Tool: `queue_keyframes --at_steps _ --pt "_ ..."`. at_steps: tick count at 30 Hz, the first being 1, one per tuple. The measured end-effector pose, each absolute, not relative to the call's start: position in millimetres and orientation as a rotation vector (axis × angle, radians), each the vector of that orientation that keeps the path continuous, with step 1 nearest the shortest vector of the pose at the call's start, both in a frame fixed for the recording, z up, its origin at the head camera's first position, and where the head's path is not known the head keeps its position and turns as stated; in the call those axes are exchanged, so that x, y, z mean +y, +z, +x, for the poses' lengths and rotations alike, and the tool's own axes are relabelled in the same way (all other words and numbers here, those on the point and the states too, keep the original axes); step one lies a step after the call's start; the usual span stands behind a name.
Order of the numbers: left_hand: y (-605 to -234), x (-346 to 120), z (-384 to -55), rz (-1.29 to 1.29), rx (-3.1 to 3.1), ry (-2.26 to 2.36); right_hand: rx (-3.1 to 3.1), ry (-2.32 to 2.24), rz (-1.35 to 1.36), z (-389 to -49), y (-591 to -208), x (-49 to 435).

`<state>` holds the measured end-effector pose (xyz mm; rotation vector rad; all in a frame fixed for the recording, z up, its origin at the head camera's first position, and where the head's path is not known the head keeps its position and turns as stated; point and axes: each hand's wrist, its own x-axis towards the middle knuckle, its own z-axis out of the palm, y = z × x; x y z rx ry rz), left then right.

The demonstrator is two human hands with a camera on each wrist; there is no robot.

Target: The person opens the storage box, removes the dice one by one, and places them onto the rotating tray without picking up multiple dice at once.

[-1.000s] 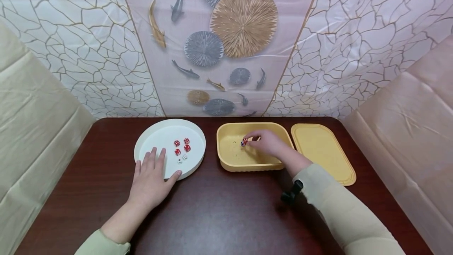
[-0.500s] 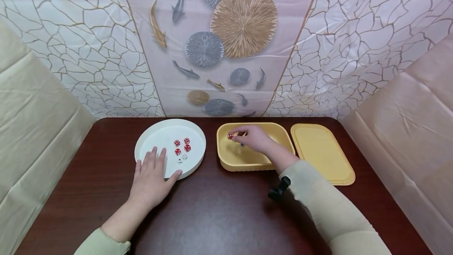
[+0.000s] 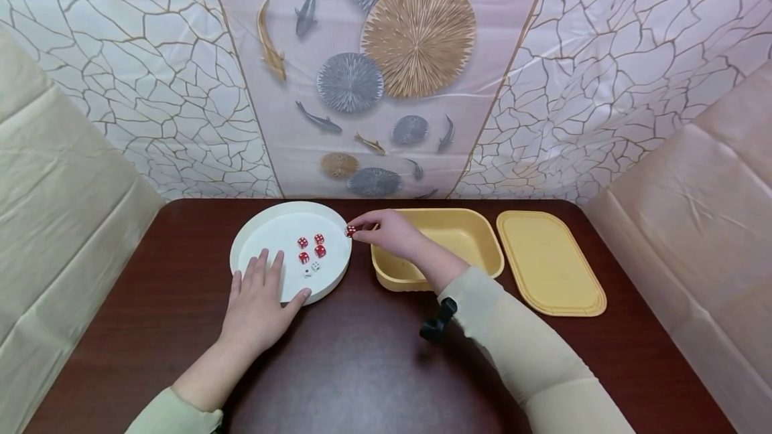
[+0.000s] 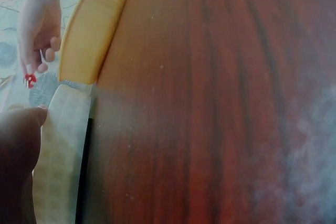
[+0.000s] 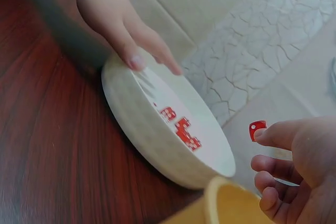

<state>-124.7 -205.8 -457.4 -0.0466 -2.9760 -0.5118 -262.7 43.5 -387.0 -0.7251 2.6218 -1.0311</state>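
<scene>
My right hand (image 3: 395, 236) pinches a red die (image 3: 350, 230) between thumb and fingertips. It holds the die in the air by the right rim of a round white tray (image 3: 326, 290). In the right wrist view the pinched die (image 5: 257, 130) is apart from the tray. Several red dice (image 3: 319, 251) and two white dice (image 3: 307, 272) lie on the tray floor. My left hand (image 3: 256, 310) rests on the tray's near left rim with its fingers straight and spread, the thumb at the front edge.
A yellow box (image 3: 485, 240) stands right of the tray, its inside partly hidden by my right hand and forearm. Its flat yellow lid (image 3: 551, 263) lies farther right. Beneath is a dark wooden table (image 3: 338, 367), with patterned cloth (image 3: 289, 146) behind.
My right hand has moved left with the red die, from inside the yellow box to the tray's right rim. The left hand stays in place.
</scene>
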Motion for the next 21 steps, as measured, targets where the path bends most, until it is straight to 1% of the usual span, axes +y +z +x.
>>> queue_keyframes --at_steps 11,21 --pt "-457.6 -205.0 -125.3 -0.045 -2.981 -0.49 2.601 -0.85 -0.722 -248.8 -391.4 3.6" --pt "-457.9 -204.8 -124.7 -0.043 -2.972 -0.5 2.702 -0.412 -0.722 -238.8 -393.7 -20.0"
